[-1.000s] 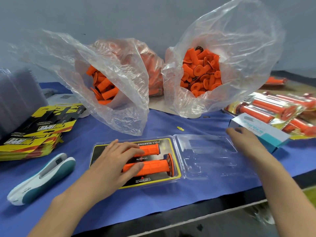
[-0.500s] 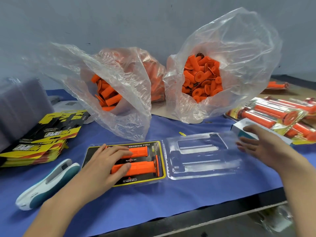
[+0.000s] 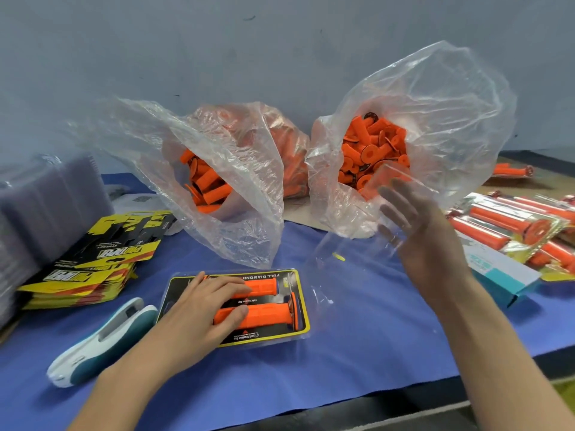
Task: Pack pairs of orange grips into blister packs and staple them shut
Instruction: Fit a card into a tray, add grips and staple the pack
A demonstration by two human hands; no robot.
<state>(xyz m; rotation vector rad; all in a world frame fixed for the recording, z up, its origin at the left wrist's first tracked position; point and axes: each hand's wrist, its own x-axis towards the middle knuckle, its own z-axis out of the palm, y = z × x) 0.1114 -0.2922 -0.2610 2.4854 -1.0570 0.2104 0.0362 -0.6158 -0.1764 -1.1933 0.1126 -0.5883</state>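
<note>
Two orange grips (image 3: pixel 264 315) lie side by side in the base of an open blister pack (image 3: pixel 300 332) with a black and yellow card. My left hand (image 3: pixel 199 312) rests flat on their left ends and presses them down. The pack's clear lid (image 3: pixel 351 250) stands swung up on its hinge at the right. My right hand (image 3: pixel 426 231) is raised against it with straight fingers, which show through the plastic. A white and teal stapler (image 3: pixel 102 340) lies on the blue cloth left of the pack.
Two open plastic bags of loose orange grips (image 3: pixel 224 181) (image 3: pixel 373 150) stand behind the pack. Printed cards (image 3: pixel 93 262) and clear blister shells (image 3: pixel 46 206) are stacked at left. Packed grips (image 3: pixel 513 225) and a white-teal box (image 3: pixel 497 272) lie at right.
My right hand has risen from the table and swung the clear lid up from lying flat. My left hand stays on the grips.
</note>
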